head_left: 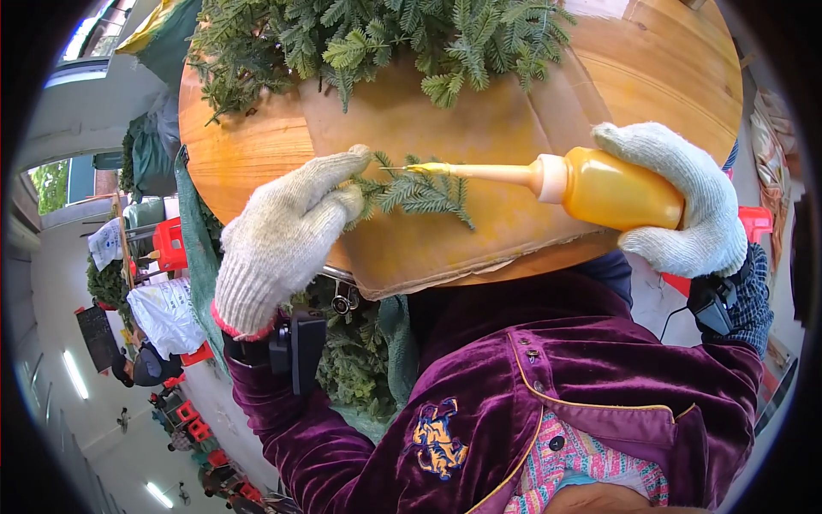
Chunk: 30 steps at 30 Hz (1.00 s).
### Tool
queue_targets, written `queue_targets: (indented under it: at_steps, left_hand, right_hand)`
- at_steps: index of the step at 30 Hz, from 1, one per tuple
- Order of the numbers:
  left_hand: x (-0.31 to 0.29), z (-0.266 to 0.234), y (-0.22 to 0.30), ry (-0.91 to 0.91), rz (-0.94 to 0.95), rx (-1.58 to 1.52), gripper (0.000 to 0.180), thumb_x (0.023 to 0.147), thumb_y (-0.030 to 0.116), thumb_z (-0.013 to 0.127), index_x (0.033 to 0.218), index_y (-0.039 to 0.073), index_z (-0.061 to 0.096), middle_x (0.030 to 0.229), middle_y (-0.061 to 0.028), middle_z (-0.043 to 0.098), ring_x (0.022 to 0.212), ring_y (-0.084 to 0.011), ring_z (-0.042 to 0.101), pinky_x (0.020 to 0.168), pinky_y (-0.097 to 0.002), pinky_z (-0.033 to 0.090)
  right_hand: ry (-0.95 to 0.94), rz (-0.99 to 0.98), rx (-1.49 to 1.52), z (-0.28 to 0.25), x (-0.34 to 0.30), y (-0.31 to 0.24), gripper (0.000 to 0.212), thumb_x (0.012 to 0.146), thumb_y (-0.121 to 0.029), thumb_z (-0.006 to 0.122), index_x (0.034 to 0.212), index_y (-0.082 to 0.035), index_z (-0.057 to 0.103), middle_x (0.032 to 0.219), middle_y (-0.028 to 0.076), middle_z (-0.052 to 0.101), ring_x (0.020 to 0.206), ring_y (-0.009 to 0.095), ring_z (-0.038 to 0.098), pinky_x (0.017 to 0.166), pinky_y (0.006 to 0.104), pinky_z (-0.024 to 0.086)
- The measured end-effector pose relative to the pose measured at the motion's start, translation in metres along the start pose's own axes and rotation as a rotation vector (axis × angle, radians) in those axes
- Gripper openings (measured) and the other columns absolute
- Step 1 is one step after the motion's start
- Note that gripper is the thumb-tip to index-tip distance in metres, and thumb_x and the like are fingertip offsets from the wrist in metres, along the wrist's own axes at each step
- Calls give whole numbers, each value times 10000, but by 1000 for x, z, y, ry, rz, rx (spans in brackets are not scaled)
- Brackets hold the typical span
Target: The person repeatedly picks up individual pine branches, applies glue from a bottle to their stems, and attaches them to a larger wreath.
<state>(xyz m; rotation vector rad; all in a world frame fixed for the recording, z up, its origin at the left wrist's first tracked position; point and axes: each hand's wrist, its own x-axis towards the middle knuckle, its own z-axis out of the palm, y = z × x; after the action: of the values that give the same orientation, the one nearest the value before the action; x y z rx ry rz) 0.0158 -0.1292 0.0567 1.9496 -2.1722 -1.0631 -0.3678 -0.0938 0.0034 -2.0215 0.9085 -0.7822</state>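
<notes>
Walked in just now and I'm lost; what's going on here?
A person's gloved left hand holds a small green sprig over a cardboard sheet on a wooden table. The gloved right hand grips a yellow squeeze bottle, its yellow-tipped nozzle reaching over the sprig; contact is unclear. More green branches lie piled beyond.

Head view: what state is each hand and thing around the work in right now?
Left hand: gloved, closed on the sprig
Right hand: gloved, gripping the bottle
Sprig: green, needles on
Bottle: tipped on its side, nozzle toward the sprig; fill level unclear
Nozzle: yellow at its tip
Cardboard: lying flat, yellow-stained
Branches: green, heaped
Ceiling light: lit
</notes>
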Motion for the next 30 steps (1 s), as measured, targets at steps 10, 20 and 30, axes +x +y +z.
queue_targets:
  at_steps: [10,20,30]
  left_hand:
    - [-6,-15,19,-212,-109,-122,476,978,191,610,1426,31,611,1092,-104,760,954,-154,691,920,-301,535]
    - [2,-10,8,-181,-15,-167,499,995,216,638,1446,9,584,1246,-136,715,988,-181,715,937,-300,536]
    - [-2,23,13,240,-71,228,535,899,243,753,1381,43,633,1091,-126,752,984,-242,707,932,-350,531]
  right_hand:
    - [-8,-107,-79,-1,-2,-6,793,687,-150,840,1406,60,578,1319,226,654,1166,377,646,1015,436,501]
    - [18,-103,-66,-1,-10,-3,786,701,-189,851,1403,45,588,1290,222,652,1129,377,650,991,436,503]
    - [31,-64,-137,10,-5,-12,776,670,-139,851,1386,34,607,1183,217,664,1075,370,679,962,407,523]
